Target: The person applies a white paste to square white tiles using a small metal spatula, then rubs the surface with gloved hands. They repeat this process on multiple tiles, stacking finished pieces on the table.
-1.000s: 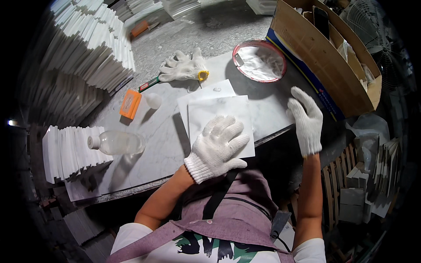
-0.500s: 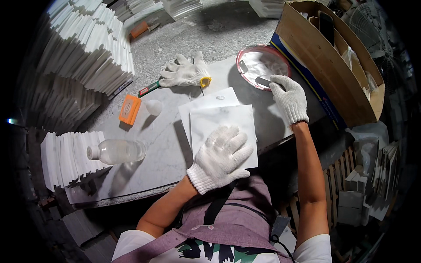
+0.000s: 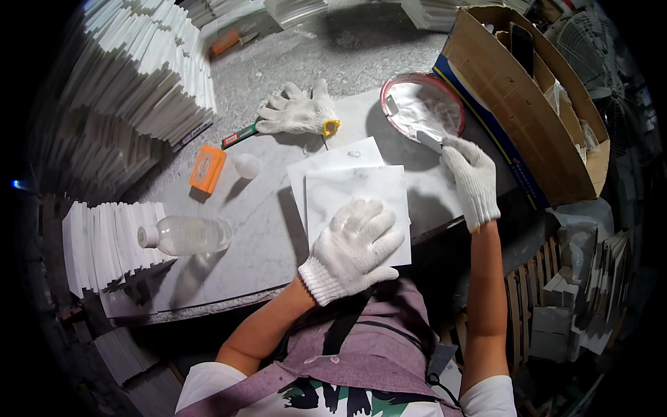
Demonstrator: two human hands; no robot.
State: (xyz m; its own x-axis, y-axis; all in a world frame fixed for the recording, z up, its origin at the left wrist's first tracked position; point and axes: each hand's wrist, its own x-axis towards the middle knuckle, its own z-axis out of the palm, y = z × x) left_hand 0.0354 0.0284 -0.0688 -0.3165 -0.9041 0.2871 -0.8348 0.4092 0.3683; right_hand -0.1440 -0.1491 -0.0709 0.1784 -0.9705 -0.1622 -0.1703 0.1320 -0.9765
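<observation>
My gloved left hand (image 3: 356, 244) lies flat, fingers spread, on a white square tile with grey veining (image 3: 351, 184). Beneath it, turned at an angle, is another white tile (image 3: 335, 158) with a small glossy blob on its far edge. At the right, my gloved right hand (image 3: 474, 182) is closed on a small putty knife (image 3: 429, 142), its handle hidden in the fingers. The blade is at the near rim of a red-rimmed bowl (image 3: 383, 99) of white paste (image 3: 427, 104). A small flat metal piece (image 3: 391, 105) rests at the bowl's left side.
A spare white glove (image 3: 297, 115) lies beyond the tiles over a green tool (image 3: 240, 136). An orange box (image 3: 208, 169), a small whitish round object (image 3: 246, 165) and a clear bottle (image 3: 191, 235) are on the left. Stacked tiles (image 3: 114, 240) and a cardboard box (image 3: 514, 90) flank the workspace.
My right hand has shifted slightly right and nearer, and the putty knife has drawn back toward the bowl's near rim. The left hand keeps its place on the top tile.
</observation>
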